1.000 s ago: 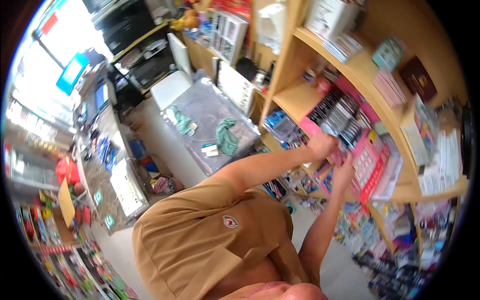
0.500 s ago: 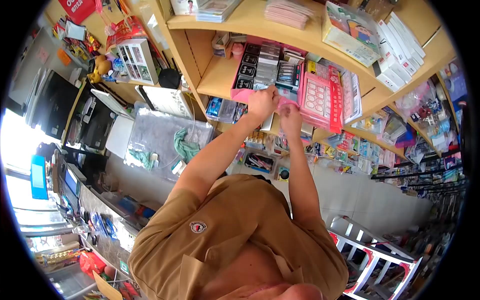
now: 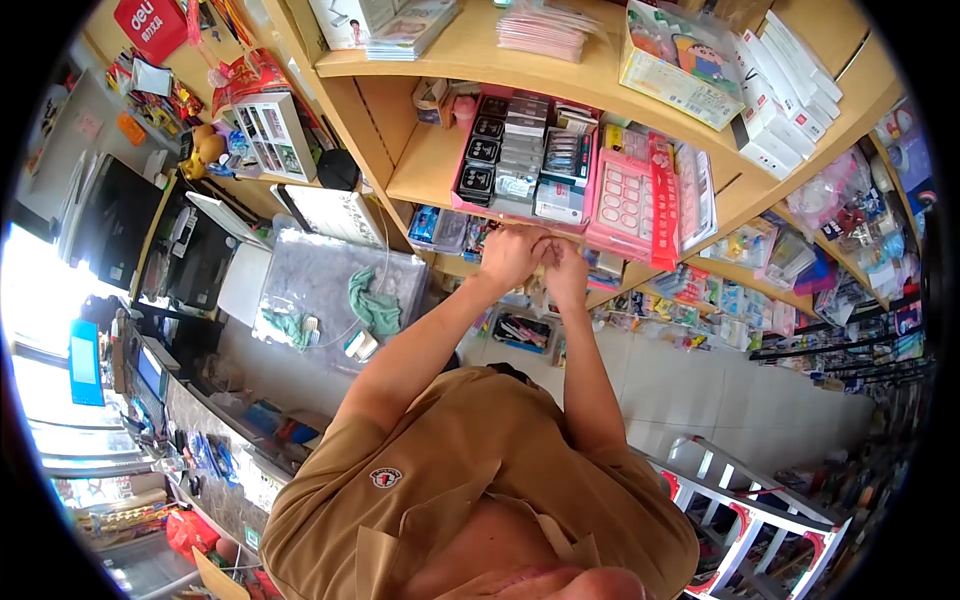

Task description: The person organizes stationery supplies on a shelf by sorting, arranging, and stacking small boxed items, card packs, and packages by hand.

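Both my hands are close together just in front of a pink-edged box point(image 3: 470, 203) on the middle shelf. My left hand point(image 3: 512, 256) is closed, its fingers meeting those of my right hand point(image 3: 567, 274), which is curled shut too. Whatever lies between the fingers is hidden. Inside the box stand black packs point(image 3: 481, 150), clear-topped small cases point(image 3: 518, 155) and a whitish pack point(image 3: 559, 201) near the front. Directly right of the box is a pink package with round windows point(image 3: 624, 200), crossed by a red strip point(image 3: 663, 200).
On the upper shelf are a cartoon-printed box point(image 3: 683, 65), white boxes point(image 3: 785, 105) and pink packets point(image 3: 548, 30). A plastic-covered surface point(image 3: 335, 265) with green cloths point(image 3: 374, 300) is at left. A folding ladder point(image 3: 745, 520) stands at lower right. A tray of pens point(image 3: 522, 330) sits below my hands.
My hands have come down and back from the box's front edge. The pink flap they were gripping no longer shows between the fingers, and the packs at the front are more visible.
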`<state>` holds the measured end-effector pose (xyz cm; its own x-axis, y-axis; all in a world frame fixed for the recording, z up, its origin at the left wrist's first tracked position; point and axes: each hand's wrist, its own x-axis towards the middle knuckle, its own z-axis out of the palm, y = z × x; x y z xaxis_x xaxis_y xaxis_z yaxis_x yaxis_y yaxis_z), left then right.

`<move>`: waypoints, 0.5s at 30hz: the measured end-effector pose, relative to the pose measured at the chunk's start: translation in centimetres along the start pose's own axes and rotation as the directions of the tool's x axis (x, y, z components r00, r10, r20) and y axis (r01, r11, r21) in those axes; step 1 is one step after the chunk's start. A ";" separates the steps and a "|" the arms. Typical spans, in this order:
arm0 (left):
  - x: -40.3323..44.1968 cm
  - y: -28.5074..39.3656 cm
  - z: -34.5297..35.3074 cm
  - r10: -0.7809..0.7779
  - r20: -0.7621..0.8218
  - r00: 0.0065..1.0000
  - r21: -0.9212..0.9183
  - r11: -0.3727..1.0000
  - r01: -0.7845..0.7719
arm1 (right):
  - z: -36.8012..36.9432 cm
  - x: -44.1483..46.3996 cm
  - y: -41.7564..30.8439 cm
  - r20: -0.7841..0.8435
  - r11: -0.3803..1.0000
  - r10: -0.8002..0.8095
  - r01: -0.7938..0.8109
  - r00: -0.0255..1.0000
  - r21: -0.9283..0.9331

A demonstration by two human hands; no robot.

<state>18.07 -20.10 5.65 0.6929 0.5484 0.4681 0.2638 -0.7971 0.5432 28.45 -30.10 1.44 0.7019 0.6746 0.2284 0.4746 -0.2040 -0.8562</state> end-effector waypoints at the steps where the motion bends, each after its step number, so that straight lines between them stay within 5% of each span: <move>1: -0.4 -0.2 0.0 -0.002 0.005 1.000 0.004 1.000 0.002 | 0.2 -0.2 0.6 0.011 1.000 -0.006 0.006 1.000 0.004; 10: -3.6 -2.9 0.0 -0.222 0.101 0.970 -0.224 0.945 0.239 | 1.3 -1.2 3.0 0.062 0.995 0.028 -0.034 0.998 0.092; 12: -5.5 -3.9 -0.2 -0.323 0.203 0.925 -0.367 0.850 0.377 | 0.7 -1.4 3.3 0.104 0.996 0.053 -0.060 0.993 0.068; 15: -10.7 -7.8 0.7 -0.446 0.320 0.836 -0.309 0.785 0.537 | 0.0 -2.5 4.2 0.192 0.990 0.109 -0.125 0.975 0.071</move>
<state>9.08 -19.97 -4.10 0.6763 0.7329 -0.0738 0.3717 -0.2531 0.8932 28.71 -32.65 -2.76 0.6342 0.7721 0.0403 0.3442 -0.2353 -0.9089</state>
